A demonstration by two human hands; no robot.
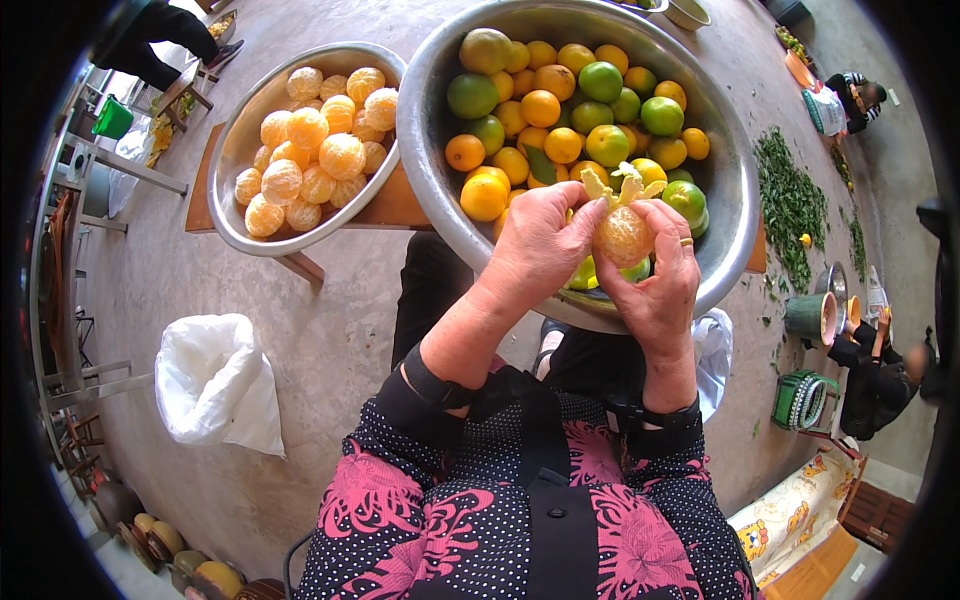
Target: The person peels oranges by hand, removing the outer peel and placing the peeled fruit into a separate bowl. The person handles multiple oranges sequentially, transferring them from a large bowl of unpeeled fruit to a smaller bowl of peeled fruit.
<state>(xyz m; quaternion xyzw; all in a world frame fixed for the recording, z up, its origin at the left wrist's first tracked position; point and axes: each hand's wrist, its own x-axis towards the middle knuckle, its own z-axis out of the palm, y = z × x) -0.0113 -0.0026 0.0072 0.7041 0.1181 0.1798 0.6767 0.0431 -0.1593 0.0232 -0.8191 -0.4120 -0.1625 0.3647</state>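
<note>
A partly peeled mandarin (624,234) is held over the near side of a large metal basin (731,247). My right hand (656,262) cups the fruit from the right and below. With thumb and forefinger, my left hand (551,232) pinches the loosened peel (619,184), which stands up in strips from the top. Unpeeled mandarins (540,109), orange and green, fill much of the basin, and a green leaf (540,165) lies among them. To the left, a smaller metal basin (225,225) holds several peeled mandarins (307,150).
Both basins rest on a wooden bench (199,195). A white plastic sack (214,382) stands open on the floor at left. Cut green leaves (791,202) lie on the floor at right. Two people (885,382) (855,97) sit at right; another person's legs (169,45) show upper left.
</note>
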